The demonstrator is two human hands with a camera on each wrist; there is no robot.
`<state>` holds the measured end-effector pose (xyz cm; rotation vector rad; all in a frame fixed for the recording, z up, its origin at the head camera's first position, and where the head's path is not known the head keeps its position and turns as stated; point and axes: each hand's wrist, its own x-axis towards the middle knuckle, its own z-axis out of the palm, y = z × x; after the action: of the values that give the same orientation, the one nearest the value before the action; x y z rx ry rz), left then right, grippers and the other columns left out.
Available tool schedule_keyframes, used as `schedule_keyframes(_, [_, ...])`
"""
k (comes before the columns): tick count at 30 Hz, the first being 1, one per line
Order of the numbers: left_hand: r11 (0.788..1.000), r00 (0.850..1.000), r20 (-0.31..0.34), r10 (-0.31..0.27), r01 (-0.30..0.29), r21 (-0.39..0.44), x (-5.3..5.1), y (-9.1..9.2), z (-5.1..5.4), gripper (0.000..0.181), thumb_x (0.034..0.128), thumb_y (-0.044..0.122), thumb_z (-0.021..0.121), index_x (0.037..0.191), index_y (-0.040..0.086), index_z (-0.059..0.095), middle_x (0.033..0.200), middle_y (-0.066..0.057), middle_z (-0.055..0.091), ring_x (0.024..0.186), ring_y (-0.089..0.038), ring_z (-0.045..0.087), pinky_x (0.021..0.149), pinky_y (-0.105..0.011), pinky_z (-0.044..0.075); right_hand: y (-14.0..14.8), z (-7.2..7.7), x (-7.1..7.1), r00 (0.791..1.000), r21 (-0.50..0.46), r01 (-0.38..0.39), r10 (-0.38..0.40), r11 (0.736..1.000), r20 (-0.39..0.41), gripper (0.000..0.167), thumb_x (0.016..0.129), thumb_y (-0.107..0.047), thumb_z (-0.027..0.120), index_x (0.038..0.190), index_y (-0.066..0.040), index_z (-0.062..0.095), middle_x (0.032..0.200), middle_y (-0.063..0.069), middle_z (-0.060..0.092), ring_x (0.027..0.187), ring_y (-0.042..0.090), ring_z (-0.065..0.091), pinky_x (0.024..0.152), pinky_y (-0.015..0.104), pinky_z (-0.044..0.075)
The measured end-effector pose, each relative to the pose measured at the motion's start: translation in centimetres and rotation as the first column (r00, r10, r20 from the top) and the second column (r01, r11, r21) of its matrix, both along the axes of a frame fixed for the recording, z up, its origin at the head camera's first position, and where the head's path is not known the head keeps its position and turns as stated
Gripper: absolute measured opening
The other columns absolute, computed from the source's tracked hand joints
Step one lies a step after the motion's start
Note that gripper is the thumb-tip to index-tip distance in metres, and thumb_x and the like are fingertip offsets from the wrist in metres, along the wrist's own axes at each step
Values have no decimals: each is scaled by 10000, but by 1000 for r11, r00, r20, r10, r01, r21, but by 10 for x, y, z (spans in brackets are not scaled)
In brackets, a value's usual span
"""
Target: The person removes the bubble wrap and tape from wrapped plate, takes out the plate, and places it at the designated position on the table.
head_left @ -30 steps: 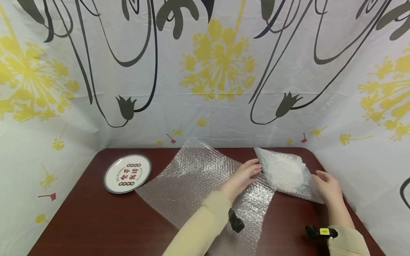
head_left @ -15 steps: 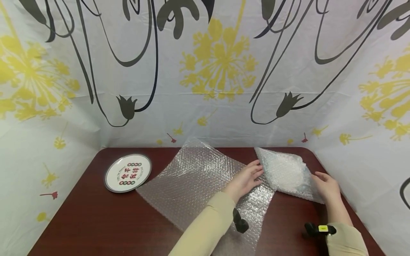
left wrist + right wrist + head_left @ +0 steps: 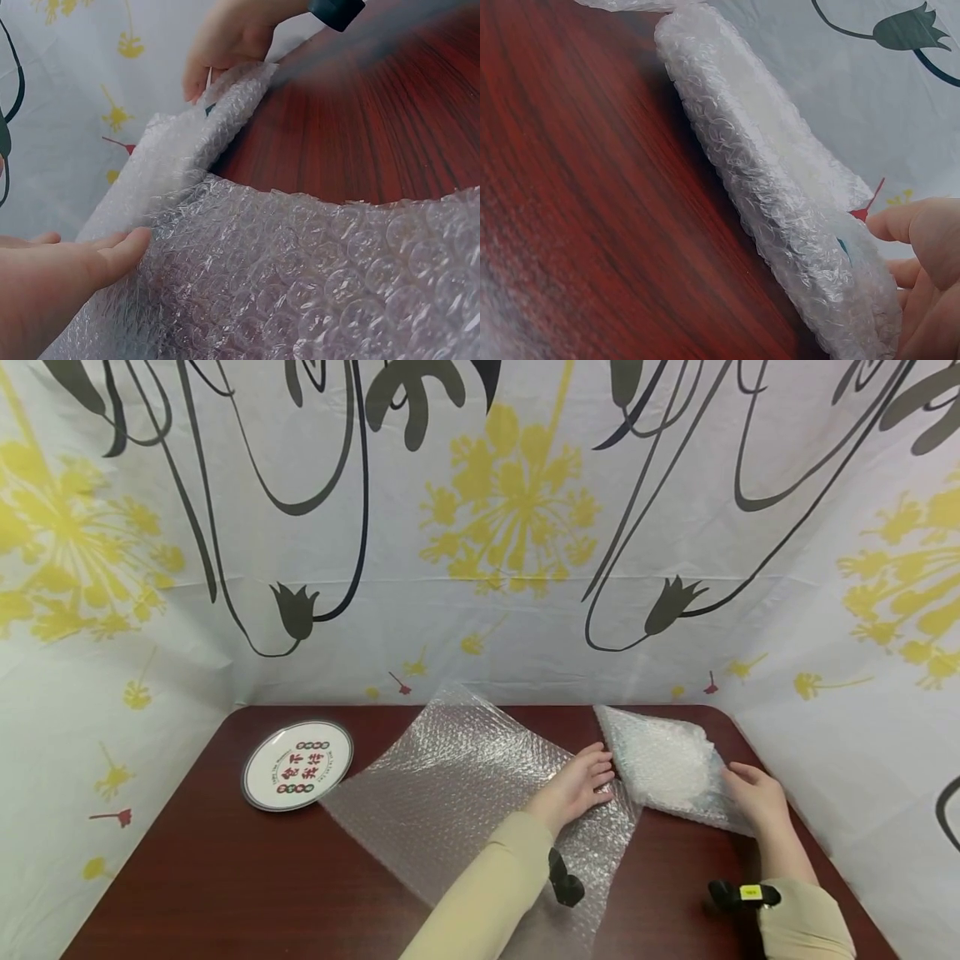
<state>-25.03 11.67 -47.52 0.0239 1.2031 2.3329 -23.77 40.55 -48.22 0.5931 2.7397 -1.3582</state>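
Observation:
A bubble-wrapped parcel (image 3: 671, 764) lies at the table's back right corner, a pale, flat thing dimly visible through its layers. My left hand (image 3: 573, 785) is at the parcel's left edge above a spread sheet of bubble wrap (image 3: 450, 777), fingers extended and slightly parted. At the opposite edge is my right hand (image 3: 757, 793); its thumb (image 3: 892, 223) lies close to the wrap in the right wrist view, with loosely bent fingers lower down. Whether the thumb presses the wrap is unclear. Teal bits (image 3: 844, 249) show at the wrap's end.
A white plate (image 3: 266, 777) with red characters and a dark rim lies at the table's left, close to the sheet's left corner. The dark red table (image 3: 262, 877) meets patterned cloth (image 3: 525, 643) at its back and sides.
My left hand has shifted slightly to the right and down along the parcel's edge. The right hand has drawn slightly left. Parcel, sheet and plate stay nearly where they were.

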Motion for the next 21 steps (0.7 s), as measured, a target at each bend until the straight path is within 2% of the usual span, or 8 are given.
schedule_keyframes(5, [1000, 1000, 8, -10, 10, 0, -1, 2, -5, 570, 990, 164, 443, 1481, -29, 229, 1479, -276, 283, 1359, -434, 254, 1063, -602, 237, 0, -2, -1, 999, 33, -33, 33, 999, 3, 707, 993, -452, 337, 1429, 104, 297, 1437, 369, 251, 1300, 510, 268, 1015, 594, 292])
schedule_keyframes(13, [999, 998, 56, -16, 18, -46, -4, 7, -11, 534, 939, 193, 514, 1392, -68, 404, 1450, -349, 257, 1352, -449, 259, 1065, -567, 268, -1, -2, -3, 999, 38, -42, 42, 998, -4, 688, 998, -428, 351, 1414, 119, 314, 1422, 375, 270, 1291, 510, 280, 1015, 591, 295])
schedule_keyframes(21, [1000, 997, 82, -4, 7, -29, -5, 13, -14, 567, 927, 179, 525, 1402, -84, 362, 1426, -379, 269, 1336, -468, 280, 1072, -546, 270, 4, 0, -5, 996, 30, -86, 85, 996, 33, 713, 996, -438, 347, 1409, 140, 288, 1409, 393, 260, 1274, 518, 295, 1001, 591, 312])
